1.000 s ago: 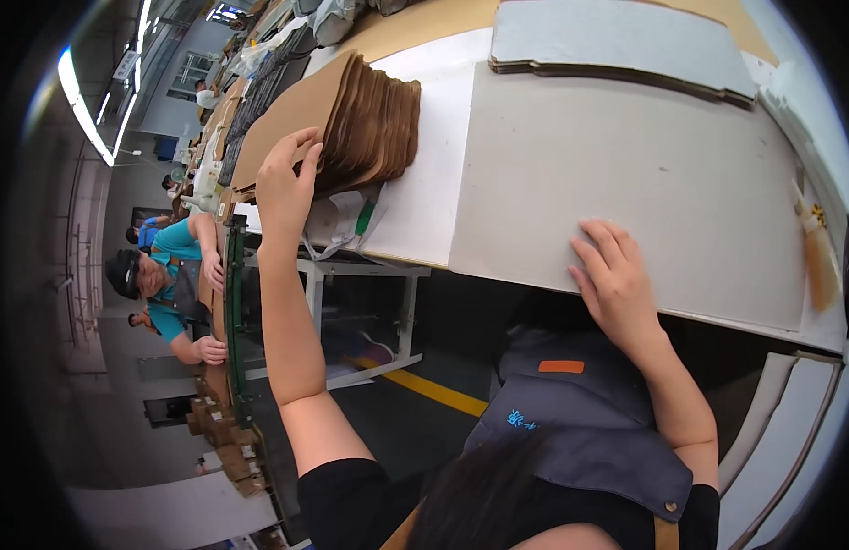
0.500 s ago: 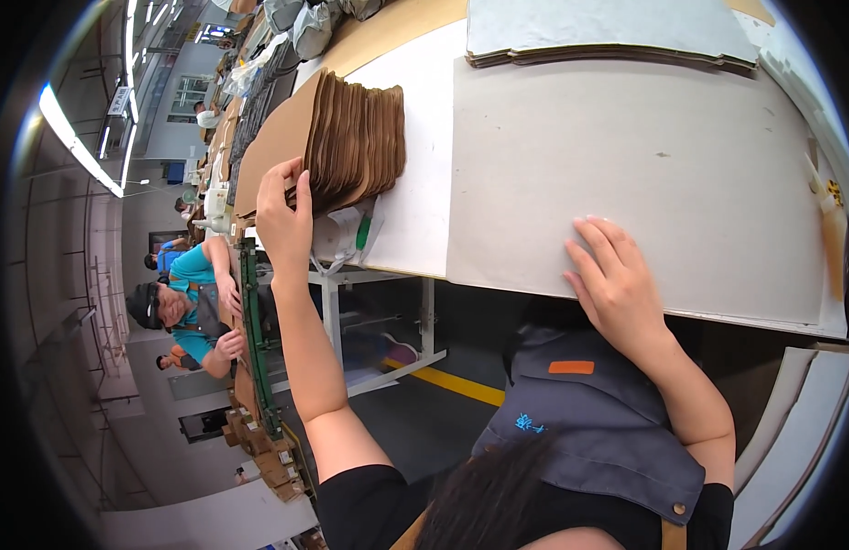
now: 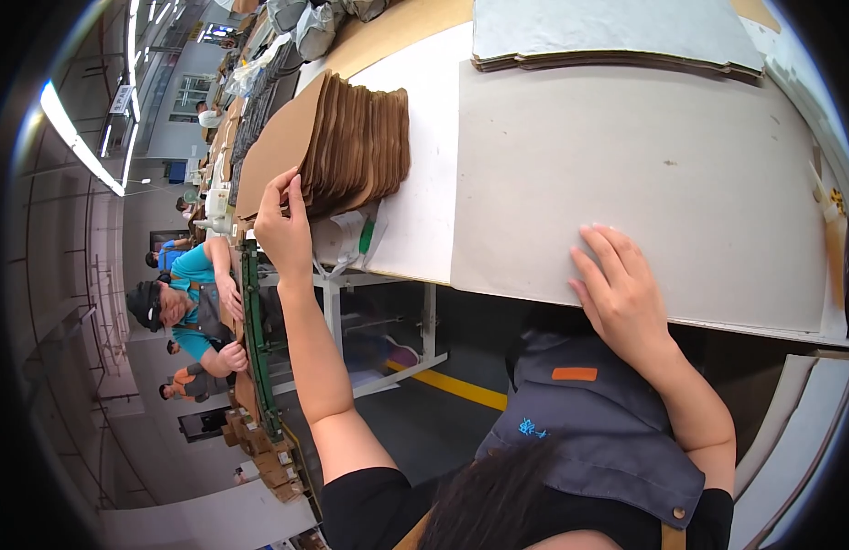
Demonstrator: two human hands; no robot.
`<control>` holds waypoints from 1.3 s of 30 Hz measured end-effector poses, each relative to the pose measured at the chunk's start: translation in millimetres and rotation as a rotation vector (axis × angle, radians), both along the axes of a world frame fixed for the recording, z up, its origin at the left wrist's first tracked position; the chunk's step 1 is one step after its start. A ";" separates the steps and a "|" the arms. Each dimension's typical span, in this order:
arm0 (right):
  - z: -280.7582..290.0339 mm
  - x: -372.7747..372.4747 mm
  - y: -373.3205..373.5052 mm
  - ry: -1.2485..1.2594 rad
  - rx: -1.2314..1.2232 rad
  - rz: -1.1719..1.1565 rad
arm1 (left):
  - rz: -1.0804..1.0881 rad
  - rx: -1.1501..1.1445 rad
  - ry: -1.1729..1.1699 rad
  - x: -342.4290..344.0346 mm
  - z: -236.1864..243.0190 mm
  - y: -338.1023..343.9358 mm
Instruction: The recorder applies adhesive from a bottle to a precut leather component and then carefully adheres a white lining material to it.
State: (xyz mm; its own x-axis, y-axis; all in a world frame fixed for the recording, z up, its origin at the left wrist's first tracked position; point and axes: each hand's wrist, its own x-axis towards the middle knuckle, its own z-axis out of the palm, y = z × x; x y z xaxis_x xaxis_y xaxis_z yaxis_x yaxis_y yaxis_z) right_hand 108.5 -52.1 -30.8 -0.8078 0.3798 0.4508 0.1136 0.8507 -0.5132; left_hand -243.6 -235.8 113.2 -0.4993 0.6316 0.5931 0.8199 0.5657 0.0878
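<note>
Head view: left hand at a stack of brown sheets, right hand on a grey board.
Holds left thumb and forefinger narrow against the near edge of the stack; cannot tell whether gripping a sheet. Rests right fingers slightly spread, palm down, near the board's front edge. Noted: stack directly beyond the left fingertips, spreading to their right; green item right of the left fingers, below the stack; pile of pale panels well beyond the right fingers; co-worker in teal left of the left fingers, well apart.
</note>
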 end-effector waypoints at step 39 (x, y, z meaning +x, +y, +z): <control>103.6 -75.8 -21.0 0.162 -1.755 0.413 | -0.413 0.698 -0.074 198.1 -93.2 -1.1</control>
